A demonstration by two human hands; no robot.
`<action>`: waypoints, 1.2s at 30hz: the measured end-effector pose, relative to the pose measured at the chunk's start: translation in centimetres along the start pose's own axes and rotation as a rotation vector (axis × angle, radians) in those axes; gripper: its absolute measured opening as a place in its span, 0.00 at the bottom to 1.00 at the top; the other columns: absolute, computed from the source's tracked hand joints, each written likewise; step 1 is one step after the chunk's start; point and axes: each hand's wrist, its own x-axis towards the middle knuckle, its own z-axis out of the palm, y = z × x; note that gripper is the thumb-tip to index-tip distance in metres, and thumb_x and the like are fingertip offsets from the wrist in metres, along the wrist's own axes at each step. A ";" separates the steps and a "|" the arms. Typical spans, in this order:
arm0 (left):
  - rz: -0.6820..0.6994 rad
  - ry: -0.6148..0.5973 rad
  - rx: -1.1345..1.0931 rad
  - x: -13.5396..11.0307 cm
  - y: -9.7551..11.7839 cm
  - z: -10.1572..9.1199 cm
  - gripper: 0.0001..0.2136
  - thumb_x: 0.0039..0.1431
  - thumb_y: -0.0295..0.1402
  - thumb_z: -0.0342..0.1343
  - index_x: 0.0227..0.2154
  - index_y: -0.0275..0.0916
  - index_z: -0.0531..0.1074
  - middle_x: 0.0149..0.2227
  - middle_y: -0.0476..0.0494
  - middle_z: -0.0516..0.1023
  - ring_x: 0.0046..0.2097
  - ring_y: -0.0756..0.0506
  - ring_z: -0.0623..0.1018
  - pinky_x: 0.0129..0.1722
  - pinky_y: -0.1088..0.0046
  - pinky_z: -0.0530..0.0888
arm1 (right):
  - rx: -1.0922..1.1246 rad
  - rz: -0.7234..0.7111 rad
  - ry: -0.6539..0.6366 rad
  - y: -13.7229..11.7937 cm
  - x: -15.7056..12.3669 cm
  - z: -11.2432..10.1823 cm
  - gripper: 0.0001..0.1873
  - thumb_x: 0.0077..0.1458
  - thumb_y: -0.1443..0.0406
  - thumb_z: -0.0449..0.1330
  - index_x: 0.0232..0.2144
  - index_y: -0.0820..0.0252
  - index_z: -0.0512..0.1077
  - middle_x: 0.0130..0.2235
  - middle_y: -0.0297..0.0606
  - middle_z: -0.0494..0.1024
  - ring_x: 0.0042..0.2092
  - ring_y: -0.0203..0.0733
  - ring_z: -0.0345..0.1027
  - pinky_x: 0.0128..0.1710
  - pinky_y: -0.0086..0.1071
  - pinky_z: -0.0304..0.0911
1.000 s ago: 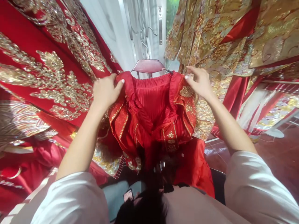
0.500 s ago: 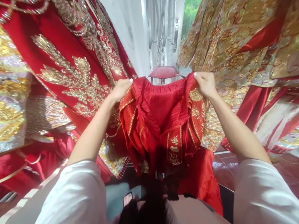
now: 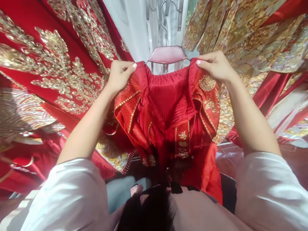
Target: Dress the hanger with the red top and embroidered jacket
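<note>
A red garment (image 3: 168,89) with gold trim hangs in front of me, its pleated red lining showing at the open neckline. At its left shoulder, my left hand (image 3: 120,74) pinches the fabric, thumb on top. My right hand (image 3: 215,65) is closed on the opposite shoulder in the same way. Between them, the pink plate of a clothes hanger (image 3: 167,54) stands above the neckline. Its metal hook (image 3: 163,24) points up. The garment's lower part falls into shadow and is hard to make out.
Red cloth with gold sequin embroidery (image 3: 79,73) hangs close on the left. Gold sequined garments (image 3: 231,41) hang on the right. White curtain-like panels (image 3: 130,25) stand behind. Below, a person with dark hair (image 3: 149,208) is near a phone (image 3: 133,190).
The garment and hanger sit higher in view and look larger. Both hands have shifted upward and slightly apart, still gripping the shoulders.
</note>
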 end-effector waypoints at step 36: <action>-0.589 -0.064 -0.233 -27.1 -3.4 23.8 0.03 0.57 0.27 0.47 0.31 0.40 0.65 0.32 0.41 0.75 0.35 0.43 0.76 0.39 0.65 0.73 | 0.115 0.575 0.127 0.8 -22.6 27.3 0.11 0.54 0.62 0.47 0.23 0.59 0.64 0.25 0.37 0.72 0.28 0.38 0.65 0.31 0.29 0.58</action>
